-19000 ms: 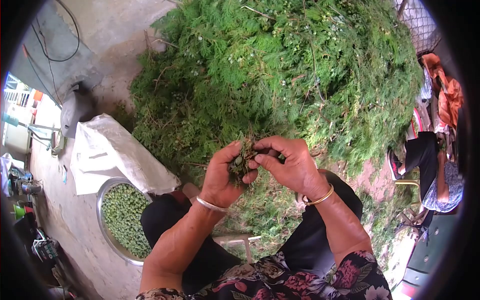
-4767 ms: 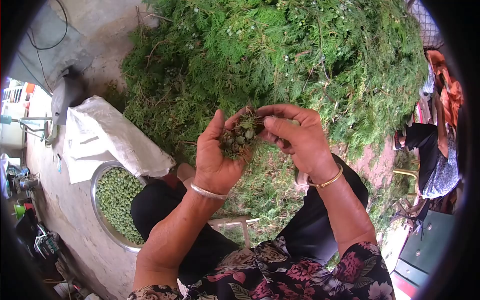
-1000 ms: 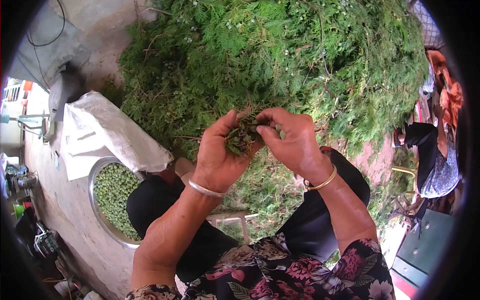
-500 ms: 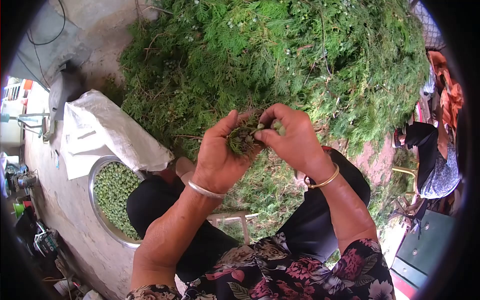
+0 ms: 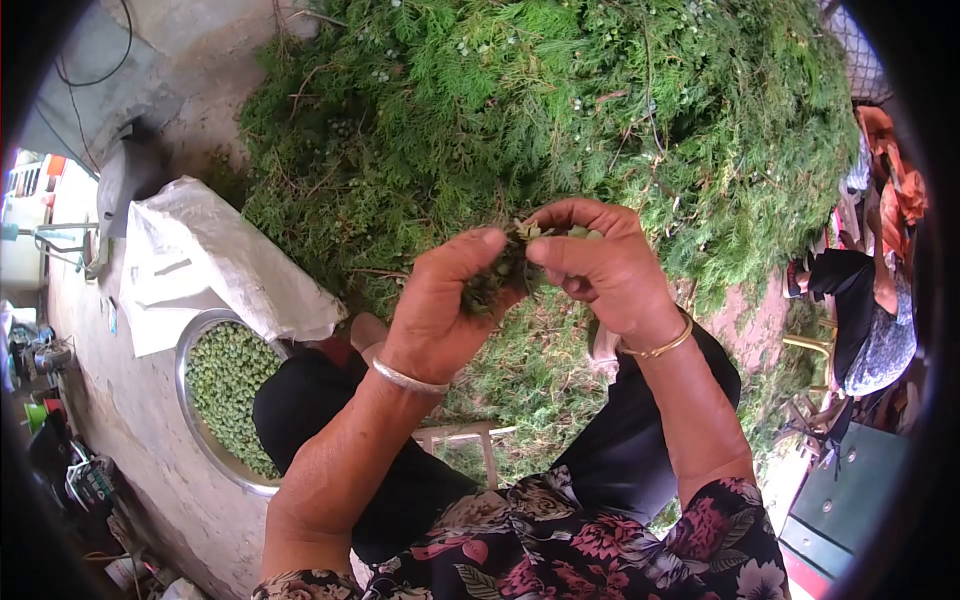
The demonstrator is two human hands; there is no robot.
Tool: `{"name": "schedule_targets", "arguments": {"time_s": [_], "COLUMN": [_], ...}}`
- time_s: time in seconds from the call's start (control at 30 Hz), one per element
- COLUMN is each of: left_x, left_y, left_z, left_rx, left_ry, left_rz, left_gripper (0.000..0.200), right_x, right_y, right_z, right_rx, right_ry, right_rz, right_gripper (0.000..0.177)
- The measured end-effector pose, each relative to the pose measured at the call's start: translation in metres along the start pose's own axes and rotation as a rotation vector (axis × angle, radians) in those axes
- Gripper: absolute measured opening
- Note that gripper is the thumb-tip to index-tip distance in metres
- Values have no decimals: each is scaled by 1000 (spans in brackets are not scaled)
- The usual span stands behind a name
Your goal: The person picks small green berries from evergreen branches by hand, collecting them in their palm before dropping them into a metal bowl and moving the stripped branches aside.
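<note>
My left hand (image 5: 432, 312) is closed around a small green conifer sprig (image 5: 484, 290), partly hidden by the thumb and palm. Close on its right, my right hand (image 5: 625, 275) pinches at the sprig's tip with thumb and forefinger. Pale green seed cones (image 5: 584, 233) show inside the curled fingers of that hand. Beyond both hands rises a large heap of conifer branches (image 5: 560, 120) dotted with pale cones. To the left on the floor, a round metal basin (image 5: 184, 400) holds a great many picked green cones.
A white woven sack (image 5: 225, 260) lies against the basin's far edge. Loose sprigs (image 5: 550, 400) cover the ground between my knees, near a wooden stool frame (image 5: 490, 455). At the right sits another person (image 5: 870, 300), close to a green box (image 5: 850, 480).
My right hand has turned and shifted slightly right, its thumb now at the sprig's upper tip. The left thumb has folded inward over the sprig.
</note>
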State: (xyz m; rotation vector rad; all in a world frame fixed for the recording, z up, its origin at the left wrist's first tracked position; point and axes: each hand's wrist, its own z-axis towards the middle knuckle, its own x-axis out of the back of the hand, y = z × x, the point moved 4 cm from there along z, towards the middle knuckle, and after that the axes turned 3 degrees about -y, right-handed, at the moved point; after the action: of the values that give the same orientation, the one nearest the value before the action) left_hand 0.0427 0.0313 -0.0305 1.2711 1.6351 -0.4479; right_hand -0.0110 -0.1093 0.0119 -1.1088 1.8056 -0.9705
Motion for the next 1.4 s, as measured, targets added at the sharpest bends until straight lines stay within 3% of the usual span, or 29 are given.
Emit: {"name": "schedule_targets", "arguments": {"time_s": [0.03, 0.17, 0.33, 0.4, 0.57, 0.67, 0.73, 0.77, 0.83, 0.87, 0.93, 1.03, 1.2, 1.27, 1.3, 1.37, 1.4], "left_x": [0, 0, 0, 2, -11, -17, -11, 0, 4, 1, -7, -8, -3, -4, -5, -8, -8], "left_y": [0, -4, -6, -7, 1, 1, 0, -1, -2, -4, -5, -5, -5, -2, -1, 0, 1], "left_z": [-1, -2, -2, 6, 1, 1, 3, 6, 7, 6, 5, 3, 4, 3, 3, 3, 3], "left_rx": [0, 13, 17, 13, -1, 14, 4, 2, 3, 10, 19, 20, 52, 36, 20, -18, -58], "left_ry": [0, -12, 51, -15, -101, -103, -89, -122, -155, -162, -170, -72, -246, -206, -167, -122, -77], "left_rz": [0, 148, 136, -67, -168, -198, -212, -247, -280, -311, -343, -196, -277, -280, -283, -214, -145], "left_gripper": [19, 18, 22, 29, 40, 44, 47, 48, 48, 47, 46, 46, 43, 43, 42, 43, 43], "right_x": [-1, -7, -1, 2, 2, 8, 10, 5, -14, -14, -17, -16, -11, -8, -3, 3, 4], "right_y": [-1, 0, 7, 4, -9, -10, -13, -9, -11, -6, -3, 0, -10, -18, -19, -8, -6], "right_z": [0, 0, 1, 3, 3, 0, -3, -3, -8, -6, -8, -6, -6, -7, -6, -2, 0], "right_rx": [35, 66, -58, -32, 48, 68, 150, 150, 567, 566, 711, 587, 524, 224, 224, 10, 10], "right_ry": [40, 44, 49, -7, -106, 53, -20, -19, 71, 74, 126, 136, 158, 115, 115, -38, -39], "right_rz": [-143, -219, 42, 174, 458, 416, 78, 78, -546, -544, -817, -783, -602, -289, -289, 212, 211], "right_gripper": [20, 20, 17, 17, 18, 12, 5, 5, 3, 3, 10, 12, 9, 12, 12, 14, 14]}}
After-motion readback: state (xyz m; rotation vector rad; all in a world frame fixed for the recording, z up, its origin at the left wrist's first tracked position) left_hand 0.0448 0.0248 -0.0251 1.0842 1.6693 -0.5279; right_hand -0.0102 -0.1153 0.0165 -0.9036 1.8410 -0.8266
